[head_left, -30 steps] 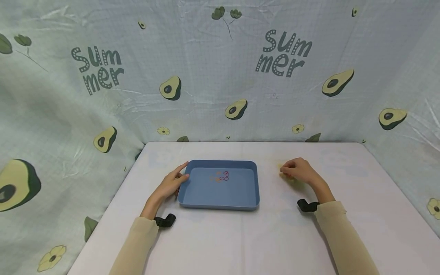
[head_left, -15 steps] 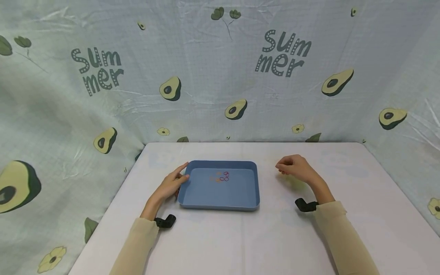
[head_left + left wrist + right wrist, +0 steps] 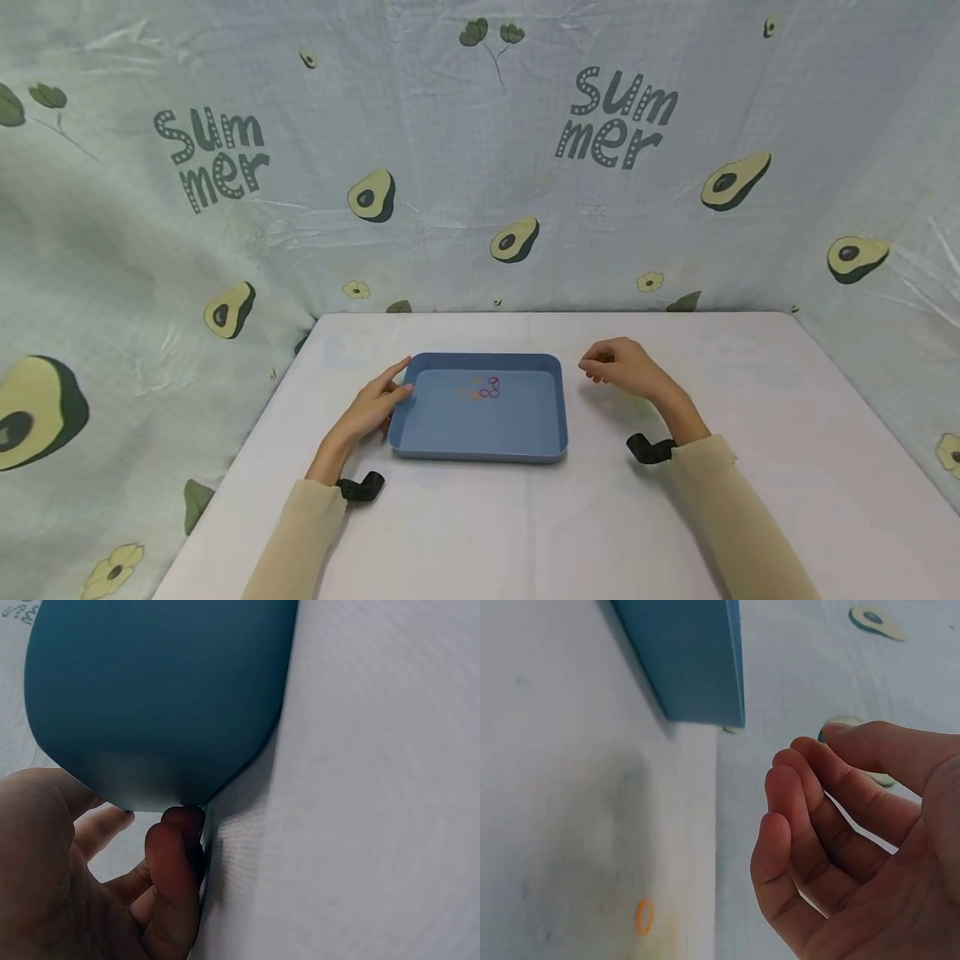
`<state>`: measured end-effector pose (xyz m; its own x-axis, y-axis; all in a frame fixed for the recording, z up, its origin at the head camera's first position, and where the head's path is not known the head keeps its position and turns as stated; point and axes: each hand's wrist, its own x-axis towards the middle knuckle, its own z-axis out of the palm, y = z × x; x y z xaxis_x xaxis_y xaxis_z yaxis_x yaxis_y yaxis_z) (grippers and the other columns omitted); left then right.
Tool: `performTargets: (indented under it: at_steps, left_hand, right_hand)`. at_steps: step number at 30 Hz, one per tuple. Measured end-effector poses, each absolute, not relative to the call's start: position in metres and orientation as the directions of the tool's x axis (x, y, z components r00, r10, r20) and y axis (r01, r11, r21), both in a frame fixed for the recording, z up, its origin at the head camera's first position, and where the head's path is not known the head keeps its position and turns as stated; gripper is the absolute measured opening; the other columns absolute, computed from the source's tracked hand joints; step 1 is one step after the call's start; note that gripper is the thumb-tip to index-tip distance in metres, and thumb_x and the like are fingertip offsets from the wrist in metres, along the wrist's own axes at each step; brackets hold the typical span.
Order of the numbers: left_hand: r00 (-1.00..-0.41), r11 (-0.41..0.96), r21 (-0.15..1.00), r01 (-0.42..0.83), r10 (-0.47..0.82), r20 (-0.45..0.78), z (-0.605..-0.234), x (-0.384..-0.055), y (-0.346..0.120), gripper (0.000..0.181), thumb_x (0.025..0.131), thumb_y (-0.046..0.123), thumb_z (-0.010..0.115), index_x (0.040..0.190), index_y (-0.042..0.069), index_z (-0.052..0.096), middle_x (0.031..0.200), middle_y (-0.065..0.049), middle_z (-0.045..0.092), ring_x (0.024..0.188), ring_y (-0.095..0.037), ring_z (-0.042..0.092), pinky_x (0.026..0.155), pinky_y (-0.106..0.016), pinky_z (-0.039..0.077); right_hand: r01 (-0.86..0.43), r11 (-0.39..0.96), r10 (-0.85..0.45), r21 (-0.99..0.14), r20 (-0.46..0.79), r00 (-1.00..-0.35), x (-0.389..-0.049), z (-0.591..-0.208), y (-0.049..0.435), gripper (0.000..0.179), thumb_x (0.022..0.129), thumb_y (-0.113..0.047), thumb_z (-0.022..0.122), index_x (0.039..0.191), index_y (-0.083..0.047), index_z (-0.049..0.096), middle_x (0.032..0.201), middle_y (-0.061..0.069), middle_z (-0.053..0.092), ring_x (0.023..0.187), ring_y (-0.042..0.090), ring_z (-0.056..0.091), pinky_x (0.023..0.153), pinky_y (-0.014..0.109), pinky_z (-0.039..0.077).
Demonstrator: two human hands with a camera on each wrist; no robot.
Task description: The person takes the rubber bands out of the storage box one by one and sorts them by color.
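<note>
A blue rectangular tray (image 3: pixel 480 433) lies on the white table, with several small red rubber bands (image 3: pixel 489 393) and orange-yellow ones (image 3: pixel 476 397) near its middle. My left hand (image 3: pixel 367 410) grips the tray's left edge, thumb over the rim. In the left wrist view, curled fingers (image 3: pixel 171 881) sit against the tray's outer wall. Just right of the tray, my right hand (image 3: pixel 626 368) is raised above the table, thumb and index fingertips close together. Whether something thin is pinched there does not show. An orange rubber band (image 3: pixel 644 916) lies on the table below it.
The white table (image 3: pixel 465 533) extends around the tray. Behind it hangs a pale curtain (image 3: pixel 442 108) printed with avocados and lettering. Black wrist cameras sit at the left wrist (image 3: pixel 363 487) and right wrist (image 3: pixel 648 450).
My right hand has lifted from the table at the right and moved left toward the tray. The left hand and the tray have stayed in place.
</note>
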<state>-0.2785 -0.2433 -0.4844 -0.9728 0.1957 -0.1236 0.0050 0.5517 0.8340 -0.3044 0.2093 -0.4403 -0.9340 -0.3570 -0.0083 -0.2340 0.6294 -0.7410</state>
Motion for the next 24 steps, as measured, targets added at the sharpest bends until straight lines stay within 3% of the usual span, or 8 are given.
performTargets:
  at_steps: [10,18,24]
  left_hand:
    - [-0.972,0.544,0.839,0.018,0.207,-0.114,-0.485,-0.281,-0.242,0.064,0.107,0.035,0.056,0.165,0.026,0.030,0.118,-0.023,0.062,0.056,-0.015,0.049,0.050,-0.033,0.048]
    - [-0.975,0.544,0.839,0.001,0.186,-0.119,-0.485,-0.282,-0.243,0.064,0.107,0.037,0.057,0.164,0.030,0.031,0.119,-0.022,0.061,0.058,-0.017,0.049,0.051,-0.032,0.048]
    - [-0.976,0.542,0.840,0.000,0.183,-0.118,-0.486,-0.281,-0.244,0.063,0.107,0.034,0.058,0.164,0.029,0.032,0.118,-0.023,0.062,0.059,-0.017,0.050,0.051,-0.033,0.048]
  right_hand:
    - [-0.340,0.604,-0.453,-0.721,0.041,-0.891,-0.312,-0.416,0.167,0.023,0.102,-0.019,0.064,0.109,-0.002,0.076,0.094,0.019,0.074,0.084,0.030,0.068,0.072,0.031,0.054]
    - [-0.432,0.581,-0.525,-0.690,0.088,-0.847,-0.321,-0.401,0.123,0.016,0.098,-0.020,0.068,0.101,-0.009,0.079,0.097,0.017,0.076,0.077,0.016,0.061,0.070,0.030,0.052]
    - [-0.505,0.573,-0.595,-0.645,0.095,-0.798,-0.329,-0.401,0.089,0.015,0.098,-0.017,0.070,0.102,-0.007,0.079,0.099,0.012,0.078,0.084,0.015,0.068,0.079,0.032,0.057]
